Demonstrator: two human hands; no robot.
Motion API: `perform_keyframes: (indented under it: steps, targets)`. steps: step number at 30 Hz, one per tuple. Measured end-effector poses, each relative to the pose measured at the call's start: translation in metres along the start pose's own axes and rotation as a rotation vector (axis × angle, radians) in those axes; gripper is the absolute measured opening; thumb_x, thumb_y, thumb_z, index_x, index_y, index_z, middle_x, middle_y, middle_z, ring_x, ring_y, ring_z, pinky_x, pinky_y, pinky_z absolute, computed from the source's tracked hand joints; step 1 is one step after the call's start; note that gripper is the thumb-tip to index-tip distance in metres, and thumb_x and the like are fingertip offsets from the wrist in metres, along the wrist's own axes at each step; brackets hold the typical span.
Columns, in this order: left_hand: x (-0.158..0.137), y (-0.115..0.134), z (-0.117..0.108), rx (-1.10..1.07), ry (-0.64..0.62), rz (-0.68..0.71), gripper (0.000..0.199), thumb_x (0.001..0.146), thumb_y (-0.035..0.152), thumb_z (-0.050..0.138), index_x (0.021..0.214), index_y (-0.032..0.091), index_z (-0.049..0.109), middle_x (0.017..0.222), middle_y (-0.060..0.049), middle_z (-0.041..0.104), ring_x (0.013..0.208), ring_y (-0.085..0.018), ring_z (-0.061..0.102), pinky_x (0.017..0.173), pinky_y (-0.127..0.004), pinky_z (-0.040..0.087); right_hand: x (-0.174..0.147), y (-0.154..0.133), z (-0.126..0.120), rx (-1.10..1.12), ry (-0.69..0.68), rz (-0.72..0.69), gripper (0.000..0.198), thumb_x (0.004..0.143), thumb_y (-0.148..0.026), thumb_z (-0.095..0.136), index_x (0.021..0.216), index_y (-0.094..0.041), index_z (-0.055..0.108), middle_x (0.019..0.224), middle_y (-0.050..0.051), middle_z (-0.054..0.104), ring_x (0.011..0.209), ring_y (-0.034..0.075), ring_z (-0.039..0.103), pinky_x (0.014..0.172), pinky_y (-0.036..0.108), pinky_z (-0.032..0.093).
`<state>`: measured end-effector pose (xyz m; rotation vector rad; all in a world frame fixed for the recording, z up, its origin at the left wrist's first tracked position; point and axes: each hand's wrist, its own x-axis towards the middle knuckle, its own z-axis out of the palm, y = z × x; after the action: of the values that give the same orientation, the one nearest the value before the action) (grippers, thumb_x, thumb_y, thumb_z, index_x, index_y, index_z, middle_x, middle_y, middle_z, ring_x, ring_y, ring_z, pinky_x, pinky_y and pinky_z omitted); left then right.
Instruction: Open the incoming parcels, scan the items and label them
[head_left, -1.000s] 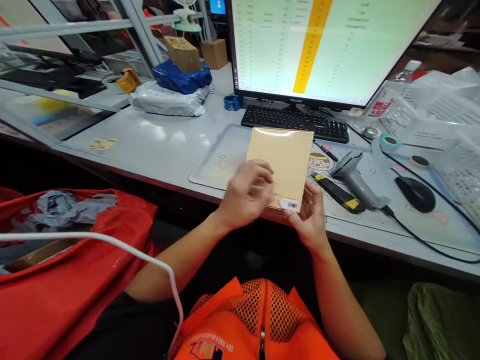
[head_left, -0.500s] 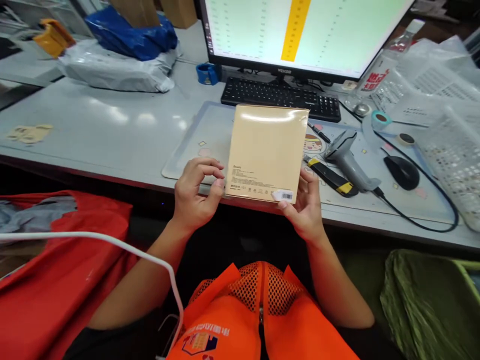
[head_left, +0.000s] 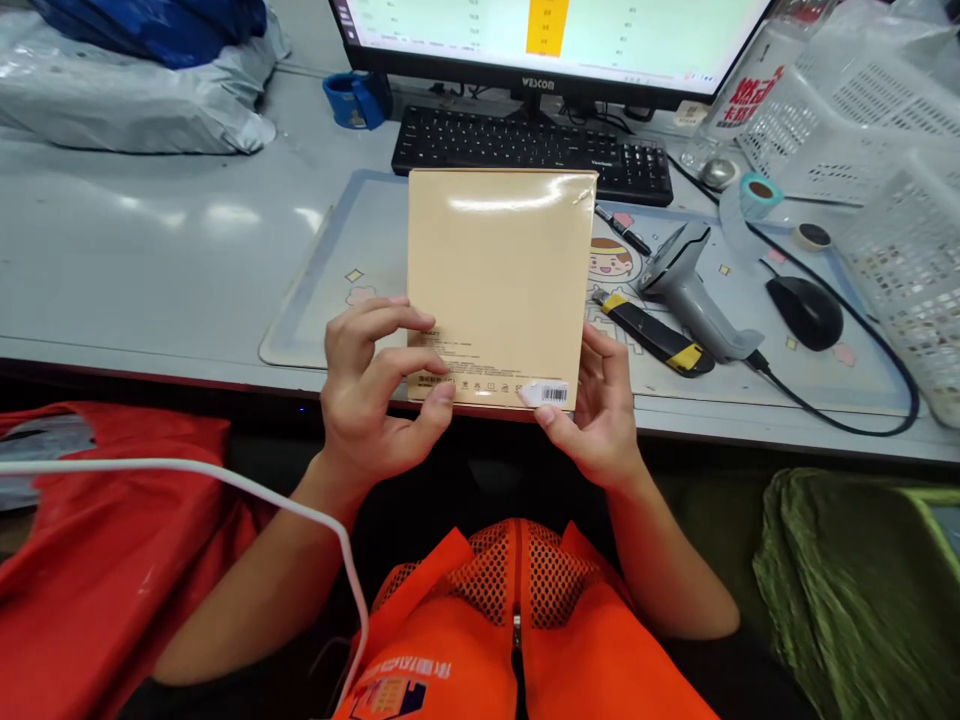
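Note:
A tan cardboard box (head_left: 499,270) is tilted up over the front edge of the desk, its printed face towards me. Small dark print runs along its lower part, and a white barcode label (head_left: 545,393) sits at the lower right corner. My right hand (head_left: 600,410) grips that corner, thumb in front by the label and the other fingers behind, partly hidden. My left hand (head_left: 382,390) is at the lower left, fingers apart and bent over the printed lines. Whether its fingertips touch the box I cannot tell.
Right of the box lie a yellow-black utility knife (head_left: 656,335), a grey barcode scanner (head_left: 697,300), a pen (head_left: 624,230) and a mouse (head_left: 804,312). A keyboard (head_left: 525,150) and monitor (head_left: 540,85) stand behind. White baskets (head_left: 900,290) are at right, wrapped parcels (head_left: 135,100) at left.
My left hand has moved from beside the box to in front of its lower left. The box appears larger and turned more squarely towards me. The view has shifted downward.

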<state>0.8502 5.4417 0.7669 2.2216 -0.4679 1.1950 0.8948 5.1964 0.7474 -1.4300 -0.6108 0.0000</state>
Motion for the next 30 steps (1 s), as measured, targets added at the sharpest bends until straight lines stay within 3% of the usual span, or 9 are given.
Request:
perform_keyframes:
  steps: [3,10,19,24,28,30]
  targets:
    - [0.002,0.001,0.002,-0.008,-0.026,0.04,0.022,0.085,0.025,0.072,0.105,0.028,0.064,0.129,-0.008,0.067,0.132,-0.035,0.062,0.115,-0.061,0.053,-0.001,0.0,0.0,-0.015,-0.006,0.01,0.08,0.091,-0.041,0.083,0.157,-0.035,0.037,0.168,0.012,0.043,0.153,0.03,0.05,0.123,0.053,0.051]
    - [-0.003,-0.007,0.009,-0.033,-0.061,-0.015,0.025,0.093,0.04,0.072,0.113,0.03,0.061,0.151,-0.007,0.06,0.152,-0.039,0.048,0.126,-0.067,0.041,-0.002,0.001,0.0,-0.033,-0.003,0.034,0.084,0.09,-0.043,0.083,0.158,-0.036,0.035,0.174,0.011,0.035,0.155,0.032,0.047,0.125,0.056,0.049]
    - [-0.007,-0.01,0.017,-0.031,-0.009,-0.022,0.026,0.102,0.053,0.063,0.115,0.03,0.06,0.151,-0.006,0.06,0.154,-0.035,0.048,0.126,-0.066,0.044,-0.002,-0.002,0.0,-0.092,-0.007,0.057,0.085,0.091,-0.051,0.08,0.159,-0.035,0.032,0.175,0.012,0.035,0.154,0.032,0.049,0.121,0.054,0.053]
    - [-0.009,-0.014,0.02,-0.073,0.013,0.023,0.03,0.101,0.049,0.068,0.116,0.024,0.06,0.153,-0.01,0.06,0.154,-0.036,0.047,0.128,-0.066,0.04,-0.001,-0.004,0.0,-0.118,-0.01,0.035,0.082,0.093,-0.051,0.078,0.159,-0.034,0.032,0.174,0.012,0.037,0.157,0.031,0.046,0.122,0.054,0.053]
    - [-0.01,-0.014,0.022,-0.08,0.018,-0.007,0.031,0.102,0.052,0.066,0.116,0.025,0.06,0.154,-0.008,0.06,0.155,-0.034,0.046,0.13,-0.065,0.038,-0.002,-0.002,0.003,-0.148,0.001,0.032,0.086,0.094,-0.053,0.077,0.163,-0.033,0.03,0.175,0.012,0.037,0.159,0.032,0.044,0.127,0.057,0.047]
    - [-0.01,-0.013,0.022,-0.107,0.026,-0.033,0.03,0.102,0.051,0.066,0.116,0.025,0.061,0.155,-0.007,0.06,0.154,-0.035,0.047,0.13,-0.065,0.039,-0.005,-0.005,0.003,-0.166,0.004,0.019,0.086,0.095,-0.052,0.077,0.166,-0.032,0.032,0.179,0.01,0.031,0.164,0.033,0.036,0.132,0.06,0.039]
